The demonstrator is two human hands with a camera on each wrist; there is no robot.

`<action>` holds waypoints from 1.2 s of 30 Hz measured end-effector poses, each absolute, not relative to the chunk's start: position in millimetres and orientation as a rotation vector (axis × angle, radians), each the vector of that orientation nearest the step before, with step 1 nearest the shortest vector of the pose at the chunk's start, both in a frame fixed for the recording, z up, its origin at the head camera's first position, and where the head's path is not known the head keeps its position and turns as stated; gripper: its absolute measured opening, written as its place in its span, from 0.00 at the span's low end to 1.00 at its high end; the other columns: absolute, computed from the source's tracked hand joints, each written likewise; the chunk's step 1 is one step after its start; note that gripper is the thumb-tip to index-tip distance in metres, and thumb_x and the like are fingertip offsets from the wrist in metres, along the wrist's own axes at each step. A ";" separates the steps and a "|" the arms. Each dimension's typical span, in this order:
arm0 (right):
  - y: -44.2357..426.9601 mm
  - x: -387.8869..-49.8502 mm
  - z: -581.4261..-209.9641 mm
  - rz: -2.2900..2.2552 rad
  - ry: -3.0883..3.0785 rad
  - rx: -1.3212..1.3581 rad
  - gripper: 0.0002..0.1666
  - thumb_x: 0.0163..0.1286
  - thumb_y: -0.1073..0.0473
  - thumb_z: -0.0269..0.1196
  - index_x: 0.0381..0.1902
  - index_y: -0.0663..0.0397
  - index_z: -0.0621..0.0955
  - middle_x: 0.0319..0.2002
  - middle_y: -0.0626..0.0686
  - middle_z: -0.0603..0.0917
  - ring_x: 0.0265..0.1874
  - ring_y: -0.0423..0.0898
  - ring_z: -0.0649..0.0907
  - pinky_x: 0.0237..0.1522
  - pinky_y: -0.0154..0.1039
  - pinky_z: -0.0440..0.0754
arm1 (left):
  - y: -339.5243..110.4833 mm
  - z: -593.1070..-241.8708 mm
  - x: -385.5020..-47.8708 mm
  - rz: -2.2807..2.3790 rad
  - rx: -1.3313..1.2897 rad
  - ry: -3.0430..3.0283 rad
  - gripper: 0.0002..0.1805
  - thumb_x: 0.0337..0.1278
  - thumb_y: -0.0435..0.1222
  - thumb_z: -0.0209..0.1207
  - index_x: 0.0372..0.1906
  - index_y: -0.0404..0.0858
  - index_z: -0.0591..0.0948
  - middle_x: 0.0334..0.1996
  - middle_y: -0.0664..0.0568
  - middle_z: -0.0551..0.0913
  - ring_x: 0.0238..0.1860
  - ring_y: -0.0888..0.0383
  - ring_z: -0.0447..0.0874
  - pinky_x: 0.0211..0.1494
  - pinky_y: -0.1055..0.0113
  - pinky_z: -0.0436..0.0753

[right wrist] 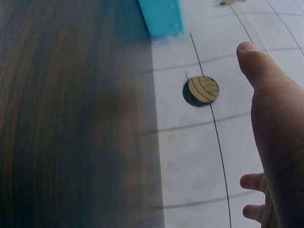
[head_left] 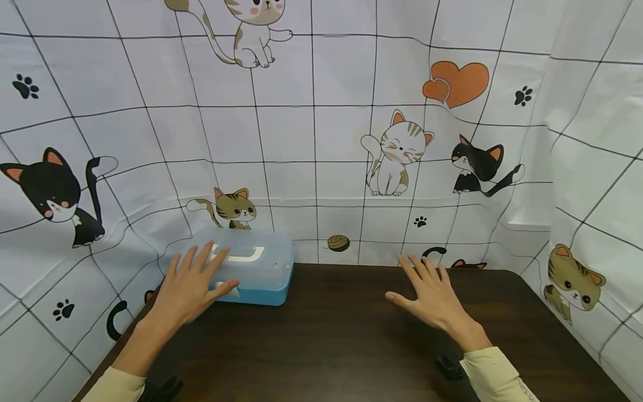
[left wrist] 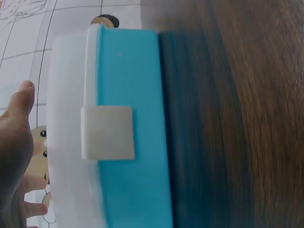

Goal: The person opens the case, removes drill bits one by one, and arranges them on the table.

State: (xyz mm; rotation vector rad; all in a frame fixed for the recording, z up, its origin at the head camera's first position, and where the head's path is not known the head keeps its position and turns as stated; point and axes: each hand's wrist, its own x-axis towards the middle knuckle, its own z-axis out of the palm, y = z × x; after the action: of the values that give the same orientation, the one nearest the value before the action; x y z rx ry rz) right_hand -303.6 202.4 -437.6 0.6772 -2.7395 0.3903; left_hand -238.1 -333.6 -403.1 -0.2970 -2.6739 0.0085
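A plastic box [head_left: 273, 279] with a blue base, a translucent lid and a white handle [head_left: 246, 255] stands at the back left of the table. In the left wrist view a white latch [left wrist: 108, 133] shows on the side of the box. My left hand [head_left: 188, 287] is spread with straight fingers in front of and partly over the box; whether it touches the lid I cannot tell. My right hand [head_left: 432, 293] hovers over the right part of the table, fingers spread and holding nothing. What the box contains is not visible.
The dark wooden table [head_left: 341, 335] ends at a white sheet [head_left: 341, 139] with a grid and printed cats, which hangs behind it and along both sides. Dark straps sit at both wrists, near the pale sleeves [head_left: 494, 371].
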 end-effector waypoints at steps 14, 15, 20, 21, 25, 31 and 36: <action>148.6 -296.1 -451.3 0.400 -2.682 0.898 0.57 0.66 0.20 0.54 0.84 0.34 0.51 0.78 0.54 0.59 0.76 0.62 0.56 0.72 0.70 0.45 | -357.8 -406.9 -232.6 -0.028 -0.233 -2.707 0.46 0.68 0.66 0.53 0.82 0.47 0.58 0.77 0.35 0.54 0.73 0.28 0.51 0.69 0.25 0.46; 146.6 -296.0 -451.2 0.401 -2.680 0.903 0.57 0.66 0.19 0.54 0.84 0.34 0.51 0.78 0.54 0.59 0.76 0.61 0.57 0.71 0.71 0.46 | -360.1 -407.0 -232.2 -0.026 -0.230 -2.706 0.46 0.68 0.66 0.53 0.82 0.47 0.58 0.77 0.34 0.54 0.73 0.28 0.51 0.70 0.26 0.46; 139.8 -297.1 -449.1 0.434 -2.660 0.925 0.56 0.67 0.20 0.55 0.83 0.33 0.51 0.77 0.52 0.61 0.75 0.60 0.59 0.71 0.70 0.49 | -373.8 -406.2 -234.2 -0.010 -0.222 -2.680 0.44 0.69 0.64 0.54 0.81 0.46 0.59 0.76 0.34 0.56 0.71 0.29 0.54 0.68 0.26 0.52; 138.0 -297.5 -448.1 0.445 -2.655 0.932 0.56 0.67 0.20 0.55 0.83 0.33 0.51 0.77 0.52 0.61 0.75 0.59 0.59 0.71 0.69 0.49 | -376.9 -405.8 -235.7 -0.015 -0.222 -2.669 0.44 0.69 0.63 0.54 0.81 0.46 0.60 0.76 0.34 0.56 0.71 0.29 0.54 0.67 0.25 0.53; 132.8 -296.2 -447.6 0.473 -2.639 0.959 0.55 0.67 0.21 0.56 0.83 0.34 0.53 0.77 0.51 0.62 0.75 0.57 0.60 0.72 0.66 0.50 | -389.0 -413.7 -246.8 -0.080 -0.225 -2.643 0.41 0.71 0.61 0.54 0.80 0.45 0.61 0.75 0.34 0.57 0.70 0.29 0.56 0.64 0.25 0.56; 118.0 -294.2 -446.8 0.495 -2.624 1.001 0.55 0.67 0.20 0.54 0.83 0.34 0.54 0.76 0.50 0.63 0.74 0.55 0.63 0.72 0.64 0.56 | -401.9 -421.9 -253.1 -0.330 -0.185 -2.675 0.41 0.74 0.59 0.52 0.79 0.40 0.61 0.76 0.31 0.55 0.69 0.25 0.58 0.62 0.22 0.59; 106.3 -291.8 -446.1 0.540 -2.648 1.013 0.56 0.65 0.18 0.54 0.83 0.33 0.55 0.76 0.51 0.65 0.72 0.56 0.66 0.70 0.65 0.61 | -403.6 -424.2 -255.3 -0.706 -0.155 -2.698 0.45 0.74 0.56 0.55 0.82 0.38 0.51 0.77 0.29 0.48 0.71 0.23 0.52 0.61 0.21 0.58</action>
State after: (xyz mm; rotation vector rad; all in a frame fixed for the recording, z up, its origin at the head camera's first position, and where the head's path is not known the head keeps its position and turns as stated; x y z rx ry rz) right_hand -291.8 106.3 -446.1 1.0128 -2.6478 0.5399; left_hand -255.3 -403.6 -424.2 -0.1550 -2.6985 -0.7057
